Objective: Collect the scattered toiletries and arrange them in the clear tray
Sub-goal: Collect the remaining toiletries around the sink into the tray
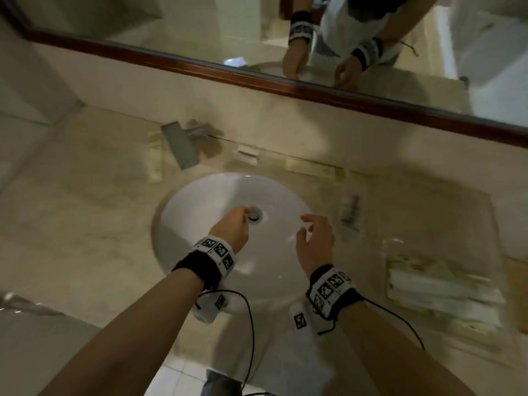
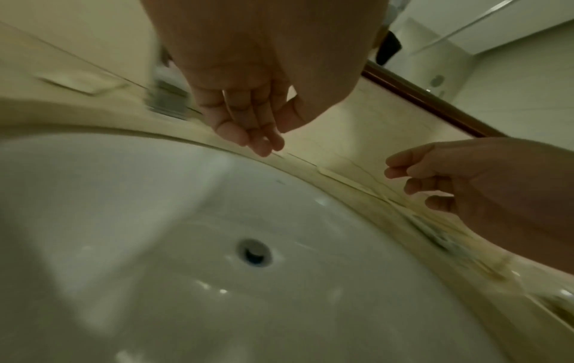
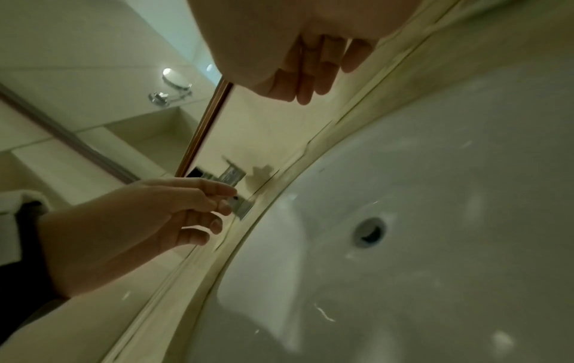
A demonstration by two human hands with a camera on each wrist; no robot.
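Both my hands hover over the white sink basin (image 1: 200, 224), and neither holds anything. My left hand (image 1: 238, 221) hangs above the drain with loosely curled fingers (image 2: 261, 145). My right hand (image 1: 310, 227) is spread and relaxed near the basin's right side, with its fingers (image 3: 304, 93) pointing down. A clear tray (image 1: 385, 250) sits on the counter at the right, with several white packets (image 1: 437, 287) in it. Scattered toiletries lie round the sink: pale packets (image 1: 155, 158) left of the tap, a small box (image 1: 247, 155), a long packet (image 1: 310, 167) and a sachet (image 1: 352, 210).
A square metal tap (image 1: 183, 147) stands behind the basin at the left. A wood-framed mirror (image 1: 257, 78) runs along the back wall. The beige stone counter (image 1: 85, 224) extends left of the sink. The picture is motion-blurred.
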